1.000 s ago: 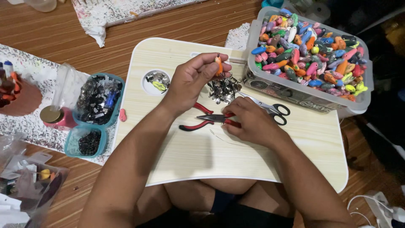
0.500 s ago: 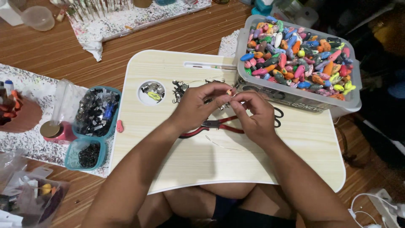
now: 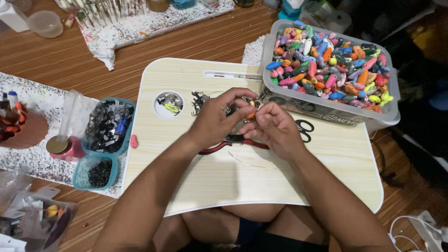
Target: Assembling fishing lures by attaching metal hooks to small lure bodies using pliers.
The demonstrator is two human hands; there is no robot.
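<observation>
**Small orange piece held between both hands over lap surface**

A small orange piece (image 3: 251,113) sits pinched between the fingertips of the left hand (image 3: 219,116) and the right hand (image 3: 270,127), above the middle of the pale wooden surface (image 3: 224,182). Both hands are closed to a fine pinch on it. Red-handled pliers (image 3: 219,147) lie on the surface beneath the hands, black scissors (image 3: 305,129) just right of them. A heap of small dark metal parts (image 3: 199,100) lies just left of the left hand. A clear bin of coloured lure bodies (image 3: 329,65) stands at the far right corner. Two teal trays of dark fittings (image 3: 107,128) sit off the left edge.
</observation>
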